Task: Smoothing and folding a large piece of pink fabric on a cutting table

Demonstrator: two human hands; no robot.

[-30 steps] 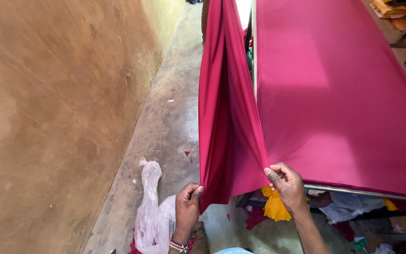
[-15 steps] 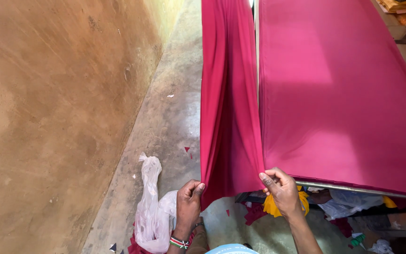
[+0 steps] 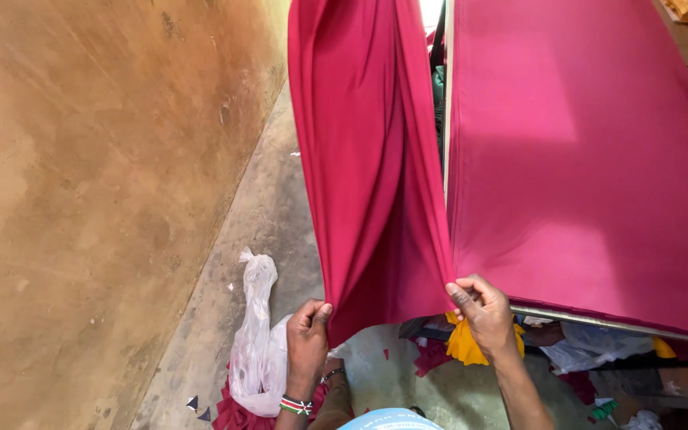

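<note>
Left hand: your left hand [image 3: 309,334] is at the near, left corner of the hanging maroon cloth [image 3: 368,183], thumb and fingers closed in a pinch on its bottom edge; a beaded wristband [image 3: 295,405] sits at the wrist.

Right hand: your right hand [image 3: 483,312] pinches the same edge where the cloth comes off the table edge [image 3: 599,322], fingers curled and pressed on the hem.

Cloth: one long maroon length. Part lies flat over the table at your right; the other part hangs in a fold down the gap between the table and the brown wall [image 3: 89,183], with its lower edge stretched between your two hands.

Step in hand: judging by the grip, you are holding the end of the cloth taut at two points, squaring the hanging layer against the layer already spread.

Next move calls for: even tension from both pinches, so the edge stays straight and meets the table edge without a twist.

Watch: the fold above your hands bunches into pleats; whether it hangs as one layer or more is hard to tell from here.

Nearby: a crumpled clear plastic bag [image 3: 256,334] on the concrete floor [image 3: 272,199] just left of your left hand, and a yellow rag [image 3: 463,344] under the table behind your right hand.
</note>
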